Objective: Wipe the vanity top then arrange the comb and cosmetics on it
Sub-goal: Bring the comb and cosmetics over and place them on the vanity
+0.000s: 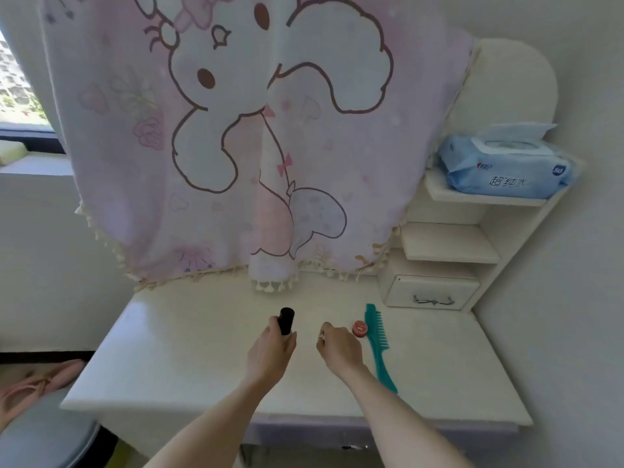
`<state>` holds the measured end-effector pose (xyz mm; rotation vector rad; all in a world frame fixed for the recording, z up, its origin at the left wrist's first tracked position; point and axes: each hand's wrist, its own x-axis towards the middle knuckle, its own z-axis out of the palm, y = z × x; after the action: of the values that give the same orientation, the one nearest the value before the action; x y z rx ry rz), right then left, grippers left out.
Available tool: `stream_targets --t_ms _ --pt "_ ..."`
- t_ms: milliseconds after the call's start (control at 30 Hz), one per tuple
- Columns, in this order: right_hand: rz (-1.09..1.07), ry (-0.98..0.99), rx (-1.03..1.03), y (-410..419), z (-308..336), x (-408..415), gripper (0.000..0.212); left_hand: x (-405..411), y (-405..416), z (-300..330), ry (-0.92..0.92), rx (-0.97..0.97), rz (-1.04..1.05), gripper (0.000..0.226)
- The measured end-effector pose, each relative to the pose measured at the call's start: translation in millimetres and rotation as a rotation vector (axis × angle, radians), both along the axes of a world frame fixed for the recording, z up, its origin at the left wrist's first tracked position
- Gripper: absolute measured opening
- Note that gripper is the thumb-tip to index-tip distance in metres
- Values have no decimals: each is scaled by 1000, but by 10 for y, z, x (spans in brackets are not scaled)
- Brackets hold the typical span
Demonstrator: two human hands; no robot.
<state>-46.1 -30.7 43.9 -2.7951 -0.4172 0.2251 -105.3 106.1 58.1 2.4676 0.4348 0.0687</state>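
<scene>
At the right of the frame, on the top white shelf, we see a soft blue plastic pack of wet wipes. On its front face we read the white Chinese characters 超纯水. Near its right end we make out a small round dark blue badge with the number 50. At the upper left of that face sits a small red and white brand mark, too blurred for us to read. We find no other legible writing anywhere else.

head view looks down, close over vanity top.
</scene>
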Motion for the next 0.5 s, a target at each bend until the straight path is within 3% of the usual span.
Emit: stream_targets --t_ms 233,400,467,500 --pt "-1 28 -13 -23 -362 530 21 589 -97 -390 85 -53 -86 27" --pt "-18 -67 5 -8 -430 810 19 940 -109 -522 41 -125 -72 30" --pt "-20 -199 -8 -34 -475 896 14 1027 -113 -580 6 -150 -62 30" --pt "4 -211 -23 -48 -500 913 24 1058 -119 -608 -6 -169 -56 29"
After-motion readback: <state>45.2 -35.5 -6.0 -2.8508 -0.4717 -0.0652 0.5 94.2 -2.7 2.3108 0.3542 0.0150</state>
